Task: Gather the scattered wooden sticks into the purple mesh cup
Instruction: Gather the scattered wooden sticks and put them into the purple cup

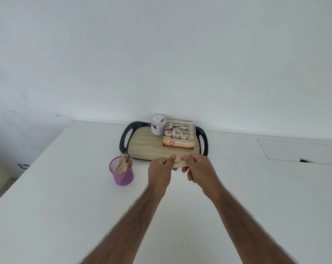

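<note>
Two bare arms come up from the bottom of the frame over a white table (66, 187). The hands meet a little below the middle of the frame. The left hand (159, 172) has its fingers curled, with the thumb on top, and it grips one end of a small flat bundle of wooden sticks (181, 164). The right hand (199, 168) pinches the other end between its thumb and bent fingers. The bundle lies level between the hands, above the table. To the left of the hands stands the purple mesh cup (122, 174), upright on the table, with a bunch of sticks (123, 163) leaning inside it and poking out of the top. Just behind the hands is a tray (125, 141) with a black rim, two handles and a wood-look floor. On it, at the back, stand a box of tea bags (178, 144) and, touching its left side, a small white jar (158, 124). At the right, a thin outline of a flap (294, 151) shows in the table top. Behind it all rises a plain white wall (161, 54), which fills the upper half of the frame.
</note>
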The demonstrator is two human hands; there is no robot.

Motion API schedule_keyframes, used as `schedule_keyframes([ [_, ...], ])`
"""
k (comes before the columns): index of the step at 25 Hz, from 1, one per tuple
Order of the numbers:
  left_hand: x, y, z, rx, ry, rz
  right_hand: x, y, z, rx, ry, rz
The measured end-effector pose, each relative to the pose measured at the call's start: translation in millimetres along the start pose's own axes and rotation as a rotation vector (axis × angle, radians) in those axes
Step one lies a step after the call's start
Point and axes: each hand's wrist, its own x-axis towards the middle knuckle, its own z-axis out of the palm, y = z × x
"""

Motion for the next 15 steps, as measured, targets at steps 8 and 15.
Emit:
schedule_keyframes([
  [8, -0.5, -11.9, -7.9, 0.045, 0.076, 0.092, -1.6, -1.6, -20.3, 0.191, -0.104, 0.087],
  [15, 1.6, -33.0, -11.0, 0.098, 0.045, 0.140, -7.6, 7.3, -13.6, 0.178, -0.096, 0.147],
])
